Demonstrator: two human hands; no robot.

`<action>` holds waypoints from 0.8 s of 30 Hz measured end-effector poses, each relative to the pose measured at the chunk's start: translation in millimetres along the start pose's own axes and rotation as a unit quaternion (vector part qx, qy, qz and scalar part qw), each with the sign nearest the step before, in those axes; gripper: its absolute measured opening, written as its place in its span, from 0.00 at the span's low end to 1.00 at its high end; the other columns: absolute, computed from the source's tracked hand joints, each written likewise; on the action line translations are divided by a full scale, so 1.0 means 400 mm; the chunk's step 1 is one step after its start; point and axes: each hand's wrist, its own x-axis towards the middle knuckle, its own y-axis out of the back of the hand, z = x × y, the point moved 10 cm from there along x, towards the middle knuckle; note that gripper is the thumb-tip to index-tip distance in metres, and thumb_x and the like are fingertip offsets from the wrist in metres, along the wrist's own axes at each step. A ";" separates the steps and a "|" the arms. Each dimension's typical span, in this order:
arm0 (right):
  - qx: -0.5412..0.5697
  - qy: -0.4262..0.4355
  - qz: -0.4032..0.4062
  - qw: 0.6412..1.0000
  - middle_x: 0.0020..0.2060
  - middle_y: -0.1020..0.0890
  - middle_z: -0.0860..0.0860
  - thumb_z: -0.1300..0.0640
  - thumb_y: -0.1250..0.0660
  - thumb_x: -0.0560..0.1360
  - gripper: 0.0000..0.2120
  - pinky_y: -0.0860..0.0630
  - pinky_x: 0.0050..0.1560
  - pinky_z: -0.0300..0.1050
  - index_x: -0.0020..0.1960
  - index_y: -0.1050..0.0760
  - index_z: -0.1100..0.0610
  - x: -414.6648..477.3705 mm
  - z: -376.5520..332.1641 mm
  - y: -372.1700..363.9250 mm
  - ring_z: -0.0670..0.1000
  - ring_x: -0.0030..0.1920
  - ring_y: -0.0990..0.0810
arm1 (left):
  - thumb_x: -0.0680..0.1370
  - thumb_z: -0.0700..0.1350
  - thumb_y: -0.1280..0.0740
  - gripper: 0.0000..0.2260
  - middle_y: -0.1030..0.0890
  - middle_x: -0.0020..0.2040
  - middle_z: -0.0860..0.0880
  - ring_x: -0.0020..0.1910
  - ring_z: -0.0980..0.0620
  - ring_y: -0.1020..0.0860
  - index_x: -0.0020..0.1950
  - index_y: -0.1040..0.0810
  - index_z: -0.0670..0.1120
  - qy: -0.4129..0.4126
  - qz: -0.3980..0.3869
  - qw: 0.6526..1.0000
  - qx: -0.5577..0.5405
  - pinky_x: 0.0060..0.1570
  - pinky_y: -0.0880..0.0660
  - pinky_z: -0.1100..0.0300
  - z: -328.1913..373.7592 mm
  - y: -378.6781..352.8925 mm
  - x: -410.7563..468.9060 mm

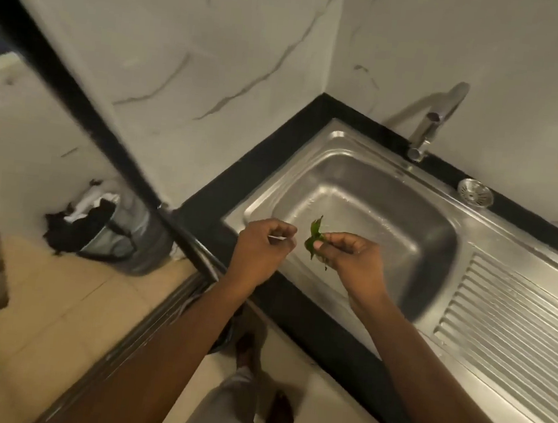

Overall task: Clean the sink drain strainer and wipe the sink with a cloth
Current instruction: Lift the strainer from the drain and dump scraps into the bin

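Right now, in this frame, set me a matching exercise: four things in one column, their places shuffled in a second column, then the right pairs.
Things
1. drain strainer
2. green leaves
3. waste bin
4. tap

Places
A. on the floor, left of the counter
B. fixed at the back edge of the sink
C. pinched in the right hand, over the basin
D. lying on the back ledge, right of the tap

Pairs: 1-D, 2-C, 3-A, 4-B.
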 end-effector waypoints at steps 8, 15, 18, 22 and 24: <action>-0.033 0.000 -0.113 0.993 0.40 0.11 0.52 0.64 0.21 0.72 0.06 0.17 0.45 0.39 0.48 0.12 0.56 -0.086 -0.002 -0.305 0.50 0.42 0.12 | 0.78 0.41 0.26 0.07 0.12 0.47 0.54 0.45 0.55 0.15 0.53 0.13 0.52 0.064 0.146 0.987 -0.032 0.49 0.15 0.52 -0.147 0.289 -0.190; -0.132 -0.027 -0.190 0.972 0.41 0.11 0.45 0.58 0.20 0.72 0.07 0.16 0.46 0.39 0.47 0.13 0.50 -0.127 0.136 -0.554 0.44 0.44 0.12 | 0.78 0.39 0.26 0.07 0.12 0.50 0.49 0.50 0.52 0.14 0.54 0.12 0.45 0.144 0.204 0.968 -0.029 0.58 0.17 0.48 -0.334 0.468 -0.299; -0.165 -0.068 -0.183 0.967 0.38 0.12 0.43 0.58 0.19 0.71 0.06 0.18 0.44 0.36 0.42 0.14 0.49 -0.129 0.235 -0.626 0.45 0.42 0.13 | 0.78 0.38 0.27 0.07 0.12 0.49 0.48 0.47 0.51 0.15 0.53 0.13 0.47 0.176 0.198 0.963 -0.048 0.58 0.17 0.48 -0.428 0.500 -0.319; -0.199 -0.100 -0.175 0.959 0.31 0.15 0.36 0.61 0.19 0.71 0.11 0.24 0.34 0.27 0.37 0.17 0.47 -0.116 0.349 -0.707 0.35 0.33 0.17 | 0.78 0.39 0.27 0.07 0.12 0.51 0.43 0.51 0.43 0.15 0.55 0.13 0.44 0.223 0.188 0.956 -0.039 0.57 0.17 0.46 -0.565 0.521 -0.322; -0.216 -0.118 -0.166 0.955 0.29 0.16 0.38 0.63 0.19 0.70 0.13 0.26 0.31 0.25 0.37 0.18 0.48 -0.100 0.413 -0.734 0.35 0.31 0.18 | 0.78 0.38 0.28 0.06 0.13 0.52 0.41 0.53 0.39 0.15 0.54 0.13 0.44 0.253 0.182 0.949 -0.041 0.56 0.17 0.44 -0.639 0.518 -0.326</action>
